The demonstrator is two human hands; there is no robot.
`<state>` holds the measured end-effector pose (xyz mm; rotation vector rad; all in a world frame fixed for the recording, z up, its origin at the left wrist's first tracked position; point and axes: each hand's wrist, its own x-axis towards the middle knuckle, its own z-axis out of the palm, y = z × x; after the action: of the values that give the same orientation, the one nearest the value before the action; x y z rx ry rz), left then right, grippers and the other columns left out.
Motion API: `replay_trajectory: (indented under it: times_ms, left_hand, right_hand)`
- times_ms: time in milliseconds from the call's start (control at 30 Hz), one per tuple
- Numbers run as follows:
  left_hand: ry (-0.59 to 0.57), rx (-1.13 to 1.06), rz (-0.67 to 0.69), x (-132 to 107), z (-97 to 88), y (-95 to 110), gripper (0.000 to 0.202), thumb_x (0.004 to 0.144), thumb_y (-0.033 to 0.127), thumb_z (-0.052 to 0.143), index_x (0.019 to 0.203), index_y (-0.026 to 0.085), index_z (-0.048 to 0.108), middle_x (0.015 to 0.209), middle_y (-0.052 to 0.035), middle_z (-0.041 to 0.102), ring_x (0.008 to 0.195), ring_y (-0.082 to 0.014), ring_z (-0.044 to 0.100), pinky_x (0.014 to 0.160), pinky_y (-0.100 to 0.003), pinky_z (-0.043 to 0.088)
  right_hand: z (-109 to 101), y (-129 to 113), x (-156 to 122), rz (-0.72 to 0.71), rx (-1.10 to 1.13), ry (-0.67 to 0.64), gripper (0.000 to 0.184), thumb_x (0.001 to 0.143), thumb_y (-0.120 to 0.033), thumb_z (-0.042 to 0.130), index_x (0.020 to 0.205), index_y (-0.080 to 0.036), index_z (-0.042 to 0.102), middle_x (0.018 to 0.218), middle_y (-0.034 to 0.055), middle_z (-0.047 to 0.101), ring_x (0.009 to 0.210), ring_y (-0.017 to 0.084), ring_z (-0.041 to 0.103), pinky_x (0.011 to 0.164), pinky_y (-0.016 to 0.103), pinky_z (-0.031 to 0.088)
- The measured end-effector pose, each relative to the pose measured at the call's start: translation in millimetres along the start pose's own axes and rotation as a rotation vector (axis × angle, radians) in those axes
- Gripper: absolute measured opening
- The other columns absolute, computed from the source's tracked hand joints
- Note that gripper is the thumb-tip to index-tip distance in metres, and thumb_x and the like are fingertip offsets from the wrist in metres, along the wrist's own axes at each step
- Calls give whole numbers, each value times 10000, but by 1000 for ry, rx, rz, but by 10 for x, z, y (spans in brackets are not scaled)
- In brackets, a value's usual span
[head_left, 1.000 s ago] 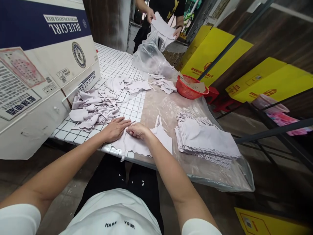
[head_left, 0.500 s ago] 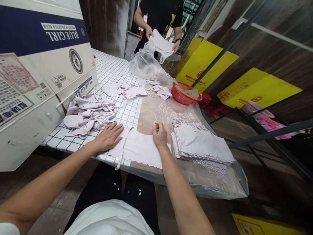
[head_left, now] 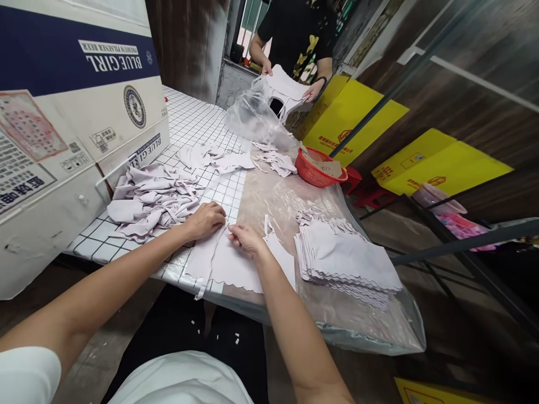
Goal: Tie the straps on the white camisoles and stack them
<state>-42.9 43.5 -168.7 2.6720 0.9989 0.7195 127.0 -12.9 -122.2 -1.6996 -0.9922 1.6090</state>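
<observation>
A pale lilac garment (head_left: 238,266) with a scalloped hem lies flat at the table's near edge, its narrow straps sticking out. My left hand (head_left: 209,220) is closed, with fingertips pinching the garment's upper edge by a seam. Just right of it, my right hand (head_left: 247,240) pinches the same edge between thumb and fingers. The exact bit of cloth in each pinch is partly hidden. Left of my hands is a loose heap of lilac cloth pieces (head_left: 154,199). To the right sits a neat stack of similar garments (head_left: 347,249).
A big carton (head_left: 126,134) borders the table (head_left: 189,112) on the left. Past more cloth pieces (head_left: 214,157) stands a red basket (head_left: 314,175) holding cardboard. Across the table another person (head_left: 290,39) holds a pale garment (head_left: 286,84) over a clear plastic bag (head_left: 252,115).
My left hand has lifted from lying flat and curled its fingers at the garment's top edge. My right hand has moved left to meet it, leaving a strap standing up at right.
</observation>
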Motion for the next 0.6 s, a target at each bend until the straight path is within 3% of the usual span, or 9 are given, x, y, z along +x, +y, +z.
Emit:
replay_trajectory:
  times_ms: [200, 300, 367, 467, 600]
  left_hand:
    - [201, -170, -67, -20, 77, -11, 150, 842, 152, 567, 844, 193, 711, 931, -67, 694, 923, -215, 558, 829, -352, 463]
    - [236, -180, -84, -16, 67, 5, 146, 829, 133, 566, 832, 191, 700, 929, -67, 693, 932, -222, 552, 837, -364, 460]
    - [241, -172, -101, -14, 60, -2, 149, 824, 126, 562, 836, 190, 696, 934, -69, 695, 938, -229, 553, 841, -378, 457]
    - [251, -155, -154, -18, 61, -36, 153, 824, 127, 556, 836, 192, 694, 937, -70, 695, 941, -238, 557, 849, -397, 455]
    - [273, -146, -209, -23, 77, -64, 148, 813, 121, 557, 819, 197, 684, 940, -65, 691, 945, -243, 558, 853, -407, 461]
  right_hand:
    - [96, -96, 16, 82, 75, -130, 192, 904, -215, 561, 724, -158, 525, 512, -92, 422, 364, 4, 278, 369, 132, 112]
    - [104, -16, -60, 98, 65, -292, 140, 855, -252, 640, 778, -139, 609, 480, -112, 363, 375, 12, 233, 378, 153, 88]
    - [68, 86, -170, 53, 14, -411, 209, 795, -326, 720, 801, -126, 658, 471, -108, 367, 395, 20, 224, 390, 178, 90]
    - [-44, 245, -431, -48, -101, -545, 366, 741, -460, 764, 848, -113, 721, 478, -88, 394, 442, 39, 265, 428, 207, 145]
    - [-249, 344, -795, -141, -231, -644, 458, 817, -546, 681, 964, -120, 758, 565, -46, 464, 547, 74, 376, 544, 233, 290]
